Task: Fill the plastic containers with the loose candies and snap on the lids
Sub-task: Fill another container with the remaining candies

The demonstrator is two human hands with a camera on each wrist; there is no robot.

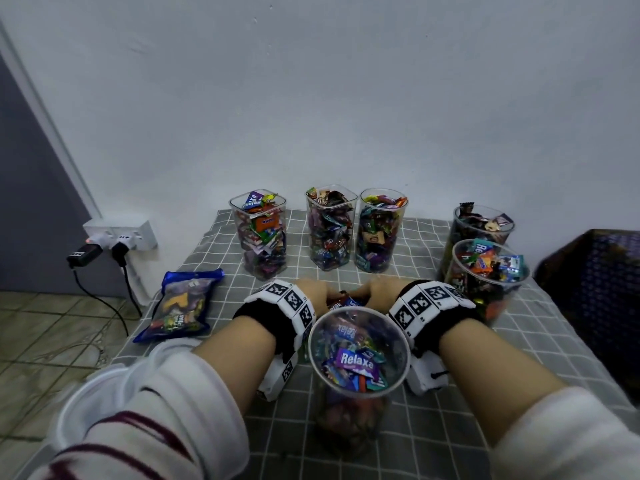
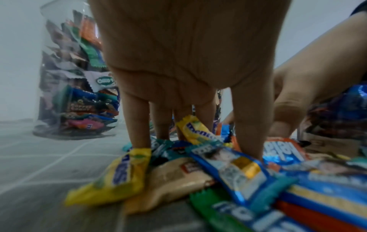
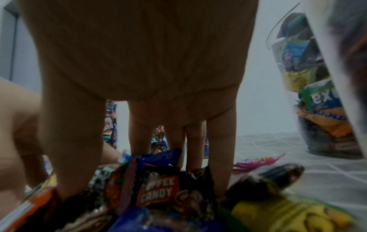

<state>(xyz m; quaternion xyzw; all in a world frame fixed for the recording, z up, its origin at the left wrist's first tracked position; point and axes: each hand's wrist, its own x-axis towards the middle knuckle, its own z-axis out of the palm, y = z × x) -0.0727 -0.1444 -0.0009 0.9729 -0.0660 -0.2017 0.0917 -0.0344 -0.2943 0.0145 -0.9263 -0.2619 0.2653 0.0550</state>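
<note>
A clear round container [image 1: 358, 344], partly filled with wrapped candies, stands at the front centre of the checked cloth [image 1: 519, 348]. Just behind it lies a pile of loose candies [image 1: 344, 301]. Both my hands reach into that pile from either side, the left hand [image 1: 313, 292] and the right hand [image 1: 381, 289] nearly meeting. In the left wrist view my left hand [image 2: 198, 141] has straight fingers [image 2: 137, 125] standing on the wrappers, beside a yellow candy [image 2: 119, 177]. In the right wrist view my right hand [image 3: 143, 172] likewise plants straight fingers [image 3: 220, 157] among the coffee candy wrappers [image 3: 157, 190].
Three full open containers [image 1: 259, 233] [image 1: 330, 226] [image 1: 381, 230] line the back, and two round ones [image 1: 481, 226] [image 1: 488, 275] stand at the right. A blue candy bag [image 1: 180, 303] lies at the left edge. A dark basket [image 1: 595, 289] sits off the right side.
</note>
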